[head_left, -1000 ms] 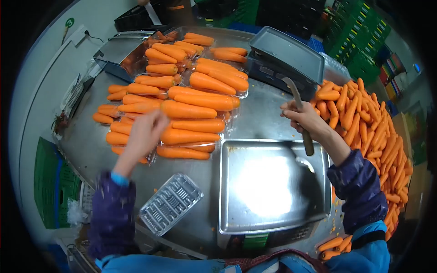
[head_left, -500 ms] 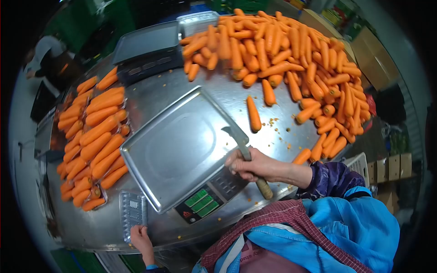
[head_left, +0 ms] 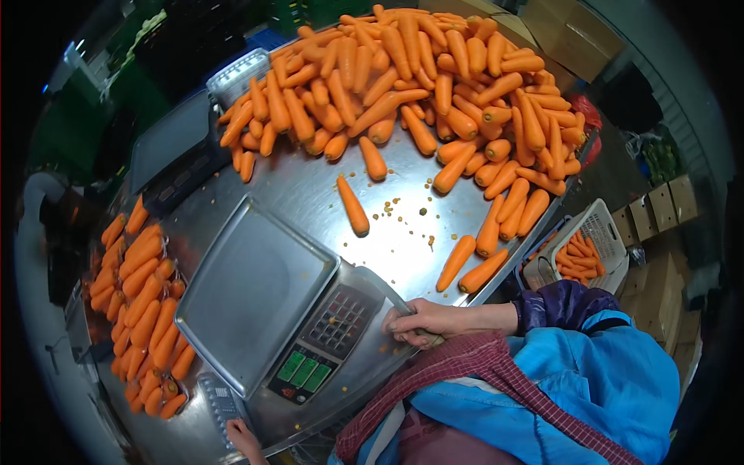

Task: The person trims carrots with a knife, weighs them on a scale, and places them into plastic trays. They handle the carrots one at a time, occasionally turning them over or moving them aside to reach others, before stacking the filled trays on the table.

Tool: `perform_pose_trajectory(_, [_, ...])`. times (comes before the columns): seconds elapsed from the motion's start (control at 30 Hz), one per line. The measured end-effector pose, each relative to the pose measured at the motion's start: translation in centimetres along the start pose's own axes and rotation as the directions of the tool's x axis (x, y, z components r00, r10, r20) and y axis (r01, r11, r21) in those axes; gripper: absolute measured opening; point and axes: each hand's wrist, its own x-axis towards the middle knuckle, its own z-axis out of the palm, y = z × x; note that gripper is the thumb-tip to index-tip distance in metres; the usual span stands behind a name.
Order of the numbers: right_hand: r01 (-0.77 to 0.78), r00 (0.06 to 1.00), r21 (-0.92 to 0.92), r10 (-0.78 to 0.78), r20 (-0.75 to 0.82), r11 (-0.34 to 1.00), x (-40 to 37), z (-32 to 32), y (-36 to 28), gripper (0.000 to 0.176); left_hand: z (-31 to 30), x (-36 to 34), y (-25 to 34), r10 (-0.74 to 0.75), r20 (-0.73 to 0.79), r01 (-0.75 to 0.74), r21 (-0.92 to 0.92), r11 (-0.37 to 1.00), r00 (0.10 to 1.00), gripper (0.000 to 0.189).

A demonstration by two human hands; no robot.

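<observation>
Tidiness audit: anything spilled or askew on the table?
Yes: small carrot scraps lie scattered on the metal table near the carrot pile, with a few apparently on the scale's keypad. Reads as uncleared debris; nothing looks damaged.

On the right, a white perforated plastic basket [head_left: 611, 231] stands beside a row of small brown cardboard boxes [head_left: 659, 205], with dark green leafy produce [head_left: 660, 163] beyond them. A crumpled red plastic bag [head_left: 591, 116] lies near a large brown cardboard carton [head_left: 572, 35] at upper right.
</observation>
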Motion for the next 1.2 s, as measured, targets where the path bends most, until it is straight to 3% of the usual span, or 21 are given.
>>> perform_pose_trajectory(0.07, [0.007, 1.0, -0.017, -0.007, -0.027, 1.0, -0.2, -0.7, -0.2, 0.022, 1.6, -1.2, 1.4, 0.235, -0.266, -0.082, 0.483, 0.872, 0.935, 0.014])
perform_pose_trajectory(0.1, [-0.001, 0.999, -0.044, -0.002, -0.049, 0.999, -0.4, -1.1, -0.3, 0.021, -0.3, -2.1, 9.0, -0.068, -0.101, 0.122, 0.753, 0.647, 0.992, 0.025])
perform_pose_trajectory(0.13, [0.011, 0.998, -0.028, -0.012, -0.054, 1.0, -0.7, -1.6, -0.3, 0.021, -0.4, -1.8, 8.2, -0.052, -0.093, 0.104, 0.759, 0.643, 0.994, 0.025])
perform_pose_trajectory(0.2, [0.081, 0.993, -0.162, -0.093, -0.068, 0.983, -1.0, -2.6, -0.5, 0.021, -1.2, -2.2, 4.7, 0.243, -0.124, -0.09, 0.698, 0.711, 0.962, 0.028])
perform_pose_trajectory(0.37, [0.133, 0.97, -0.267, -0.18, -0.161, 0.955, -1.5, -6.6, -1.7, 0.025, -5.3, -2.1, 7.6, 0.242, -0.307, 0.048, 0.702, 0.71, 0.92, 0.027])
perform_pose_trajectory(0.43, [0.178, 0.95, -0.308, -0.244, -0.193, 0.935, -1.6, -8.8, -3.4, 0.029, -6.0, -1.2, 12.5, 0.373, -0.442, 0.027, 0.674, 0.738, 0.816, 0.023])
perform_pose_trajectory(0.47, [0.188, 0.923, -0.363, -0.29, -0.251, 0.913, -1.2, -10.1, -4.5, 0.03, -5.9, -0.9, 15.9, 0.369, -0.448, 0.039, 0.676, 0.736, 0.815, 0.023])
perform_pose_trajectory(0.53, [0.226, 0.858, -0.458, -0.398, -0.324, 0.86, -0.4, -12.5, -7.1, 0.029, -4.7, 0.3, 23.2, 0.45, -0.419, -0.269, 0.423, 0.865, 0.789, 0.021])
perform_pose_trajectory(0.6, [0.29, 0.745, -0.65, -0.592, -0.308, 0.703, 1.1, -14.9, -10.2, 0.027, -1.5, 2.4, 24.9, 0.446, -0.396, -0.414, 0.167, 0.895, 0.803, 0.005])
perform_pose_trajectory(0.67, [0.233, 0.703, -0.696, -0.612, -0.362, 0.679, 2.3, -15.2, -14.7, 0.027, 0.0, 3.9, 27.2, 0.509, -0.104, -0.473, 0.249, 0.845, 0.854, 0.017])
perform_pose_trajectory(0.7, [0.275, 0.653, -0.75, -0.689, -0.314, 0.601, 3.5, -16.2, -16.3, 0.029, 0.4, 4.2, 28.7, 0.503, -0.111, -0.464, 0.256, 0.848, 0.857, 0.017])
perform_pose_trajectory(0.73, [0.34, 0.588, -0.761, -0.757, -0.287, 0.552, 4.4, -16.6, -17.9, 0.03, 1.0, 4.2, 30.3, 0.49, 0.054, -0.487, 0.25, 0.837, 0.87, 0.021])
perform_pose_trajectory(0.77, [0.287, 0.533, -0.82, -0.794, -0.293, 0.496, 5.0, -17.1, -19.6, 0.033, 1.4, 4.0, 31.7, 0.464, 0.218, -0.508, 0.241, 0.827, 0.859, 0.024])
perform_pose_trajectory(0.8, [0.194, 0.385, -0.931, -0.897, -0.217, 0.308, 7.0, -19.1, -21.4, 0.039, 1.7, 3.9, 32.9, 0.458, 0.213, -0.501, 0.249, 0.829, 0.863, 0.024])
perform_pose_trajectory(0.83, [0.218, 0.325, -0.925, -0.917, -0.232, 0.311, 7.8, -19.3, -23.0, 0.046, 1.9, 3.6, 34.0, 0.455, 0.19, -0.49, 0.226, 0.842, 0.87, 0.026])
perform_pose_trajectory(0.87, [0.253, 0.328, -0.912, -0.916, -0.232, 0.322, 8.4, -19.8, -24.5, 0.049, 2.0, 3.4, 35.0, 0.45, 0.167, -0.477, 0.204, 0.855, 0.878, 0.027])
perform_pose_trajectory(0.93, [0.059, 0.242, -0.983, -0.958, -0.155, 0.174, 10.7, -21.9, -27.1, 0.054, 2.2, 3.1, 36.3, 0.45, 0.136, -0.468, 0.167, 0.868, 0.882, 0.025])
perform_pose_trajectory(1.0, [-0.15, 0.175, -0.987, -0.984, 0.029, -0.056, 12.5, -23.2, -28.2, 0.06, 2.4, 3.0, 37.1, 0.491, 0.163, -0.507, 0.075, 0.859, 0.856, 0.024])
perform_pose_trajectory(1.03, [-0.166, 0.273, -0.986, -0.962, -0.021, -0.025, 12.7, -23.6, -28.4, 0.062, 2.7, 3.0, 37.4, 0.512, 0.15, -0.523, 0.045, 0.851, 0.846, 0.022])
perform_pose_trajectory(1.2, [-0.361, 0.375, -0.932, -0.92, -0.118, -0.028, 10.0, -21.8, -27.8, 0.049, 4.2, 2.8, 38.9, 0.513, 0.109, -0.512, -0.037, 0.858, 0.851, 0.016])
